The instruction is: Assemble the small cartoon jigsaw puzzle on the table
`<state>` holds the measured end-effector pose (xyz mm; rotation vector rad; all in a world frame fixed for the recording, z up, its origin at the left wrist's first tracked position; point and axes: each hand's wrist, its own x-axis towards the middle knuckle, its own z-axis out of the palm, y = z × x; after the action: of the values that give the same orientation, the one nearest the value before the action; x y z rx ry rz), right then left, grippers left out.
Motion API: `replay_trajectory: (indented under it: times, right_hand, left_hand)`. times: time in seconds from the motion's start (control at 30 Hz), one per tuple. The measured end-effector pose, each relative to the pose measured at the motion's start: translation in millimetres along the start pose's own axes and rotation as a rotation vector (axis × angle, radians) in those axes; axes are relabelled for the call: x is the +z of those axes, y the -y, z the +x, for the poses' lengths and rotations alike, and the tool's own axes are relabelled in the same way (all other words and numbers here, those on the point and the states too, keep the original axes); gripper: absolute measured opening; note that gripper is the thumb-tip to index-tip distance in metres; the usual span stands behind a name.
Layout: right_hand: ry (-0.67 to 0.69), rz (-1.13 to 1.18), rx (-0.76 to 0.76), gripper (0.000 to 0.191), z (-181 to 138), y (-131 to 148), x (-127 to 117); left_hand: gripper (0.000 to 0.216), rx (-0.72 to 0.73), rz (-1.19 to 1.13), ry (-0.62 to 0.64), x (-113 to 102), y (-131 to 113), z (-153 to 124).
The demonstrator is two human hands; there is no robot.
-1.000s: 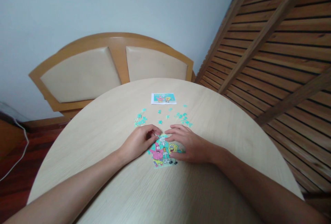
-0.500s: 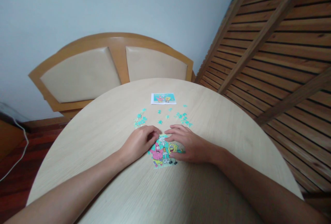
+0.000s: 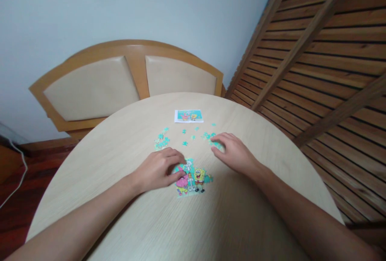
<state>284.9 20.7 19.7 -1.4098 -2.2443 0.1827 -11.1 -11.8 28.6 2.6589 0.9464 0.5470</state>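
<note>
A partly joined jigsaw puzzle (image 3: 190,186) with pink, pale and yellow cartoon figures lies flat on the round table. My left hand (image 3: 161,169) rests over its left side, thumb and fingers apart, covering part of the pink figure. Up and to the right, my right hand (image 3: 231,150) hovers at the right-hand pile of loose turquoise puzzle pieces (image 3: 207,135), its thumb and fingers spread. No piece shows between its fingertips. Another heap of loose pieces (image 3: 162,142) sits beyond my left hand.
A small picture card (image 3: 189,116) with the cartoon lies behind the loose pieces. Several single pieces (image 3: 185,143) are scattered between the two piles. Across the pale wooden table (image 3: 120,220) stands a chair (image 3: 141,68) with cream panels; a slatted wooden screen (image 3: 316,60) is at the right.
My right hand has moved off the puzzle, up and right to the right-hand pile. My left hand has shifted slightly down over the puzzle's left side, its thumb now on the pink figure.
</note>
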Motion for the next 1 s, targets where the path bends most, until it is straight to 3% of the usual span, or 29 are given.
replay_trajectory:
  times: [0.13, 0.33, 0.5, 0.6, 0.8, 1.0]
  right_hand:
    - [0.002, -0.083, 0.115, 0.039, 0, -15, 0]
    - [0.025, -0.149, 0.202, 0.046, -1, -14, 8]
    - [0.011, -0.145, 0.219, 0.051, 0, -19, 10]
    - [0.016, -0.156, 0.220, 0.050, 0, -21, 10]
    - [-0.002, -0.197, 0.283, 0.043, 1, -23, 5]
    - [-0.027, -0.223, 0.332, 0.042, 2, -29, 4]
  left_hand:
    - [0.024, 0.019, 0.008, 0.004, -3, 0, -1]
    - [0.029, 0.095, -0.007, 0.053, -4, 0, -2]
    - [0.020, 0.059, 0.002, -0.022, -7, 5, 0]
    - [0.019, 0.082, -0.035, -0.041, -11, 8, -1]
    - [0.023, 0.196, -0.080, 0.094, -11, 6, -3]
    - [0.030, 0.236, -0.081, 0.119, -10, -3, -3]
